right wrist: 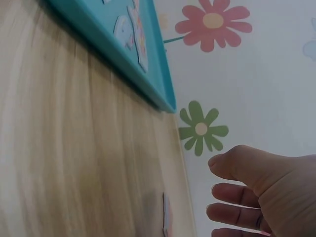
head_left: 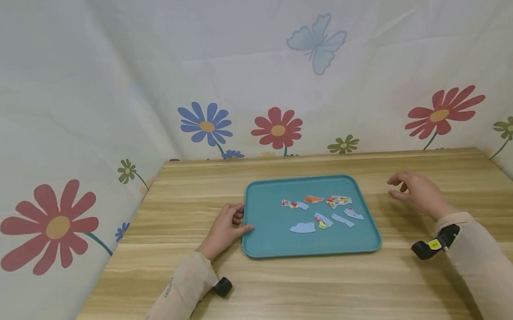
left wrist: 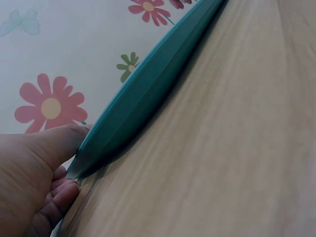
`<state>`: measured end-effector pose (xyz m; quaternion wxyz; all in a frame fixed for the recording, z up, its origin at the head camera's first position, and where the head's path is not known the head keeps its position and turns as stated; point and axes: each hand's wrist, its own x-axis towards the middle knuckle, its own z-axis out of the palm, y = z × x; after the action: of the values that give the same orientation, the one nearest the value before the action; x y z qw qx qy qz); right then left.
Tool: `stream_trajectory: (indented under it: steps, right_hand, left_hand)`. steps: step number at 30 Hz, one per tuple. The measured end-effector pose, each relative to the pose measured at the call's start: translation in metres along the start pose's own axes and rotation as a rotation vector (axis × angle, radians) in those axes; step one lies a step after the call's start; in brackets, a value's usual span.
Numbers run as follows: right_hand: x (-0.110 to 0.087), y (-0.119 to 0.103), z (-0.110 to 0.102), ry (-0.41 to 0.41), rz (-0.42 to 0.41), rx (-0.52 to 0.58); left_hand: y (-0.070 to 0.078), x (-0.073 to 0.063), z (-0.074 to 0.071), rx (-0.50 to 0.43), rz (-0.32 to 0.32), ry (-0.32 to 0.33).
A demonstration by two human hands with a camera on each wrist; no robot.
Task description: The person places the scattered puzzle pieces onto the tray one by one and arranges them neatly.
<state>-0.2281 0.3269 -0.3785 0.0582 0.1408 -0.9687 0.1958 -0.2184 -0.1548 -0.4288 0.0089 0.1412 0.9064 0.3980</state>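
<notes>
My left hand [head_left: 227, 229] pinches the left rim of a teal tray [head_left: 264, 245], thumb over the edge and fingers curled against the outside. In the left wrist view, the tray's outer wall [left wrist: 143, 94] runs away from the thumb. Flat, irregular cut-out pieces lie on the tray: a plain light-blue piece [head_left: 303, 227], an orange piece [head_left: 313, 199], a multicoloured piece [head_left: 338, 201] and several others. Right of the tray, my right hand [head_left: 419, 193] hovers over the table with loosely bent fingers and nothing in them. A thin flat piece [right wrist: 166, 215] shows near it in the right wrist view.
The tray sits on a light wood-grain table [head_left: 314, 291]. Behind and to the left hangs a pale sheet [head_left: 235, 60] printed with flowers and a butterfly. A black wrist camera [head_left: 424, 249] is strapped over the right sleeve, another [head_left: 223, 287] at the left.
</notes>
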Motion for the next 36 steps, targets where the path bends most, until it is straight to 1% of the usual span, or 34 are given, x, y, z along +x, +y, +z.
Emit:
stream_trajectory:
  steps: [6, 12, 16, 20, 23, 27, 31, 36]
  right_hand:
    - [0.001, 0.013, 0.003, -0.057, 0.064, -0.013]
    - [-0.001, 0.024, 0.010, -0.110, 0.138, 0.004]
    - [-0.003, 0.031, 0.016, -0.112, 0.129, 0.008]
    - [-0.002, 0.034, 0.018, -0.105, 0.108, -0.012]
    - [0.000, 0.034, 0.018, -0.114, 0.118, -0.020]
    - [0.003, 0.031, 0.016, -0.120, 0.127, -0.025]
    - [0.004, 0.026, 0.014, -0.133, 0.130, -0.060]
    - [0.005, 0.019, 0.010, -0.185, 0.150, -0.135]
  left_hand:
    - [0.001, -0.002, 0.001, 0.000, 0.009, 0.002]
    - [0.002, -0.003, 0.002, -0.013, 0.012, 0.000]
    - [0.003, -0.003, 0.002, -0.029, -0.006, 0.007]
    - [0.004, -0.004, 0.001, -0.057, -0.012, 0.046]
    - [0.005, -0.003, 0.001, -0.110, -0.007, 0.072]
    - [0.005, -0.002, 0.000, -0.204, -0.018, 0.082]
    - [0.004, -0.001, 0.001, -0.279, -0.045, 0.073]
    - [0.007, -0.002, 0.000, -0.321, -0.053, 0.039]
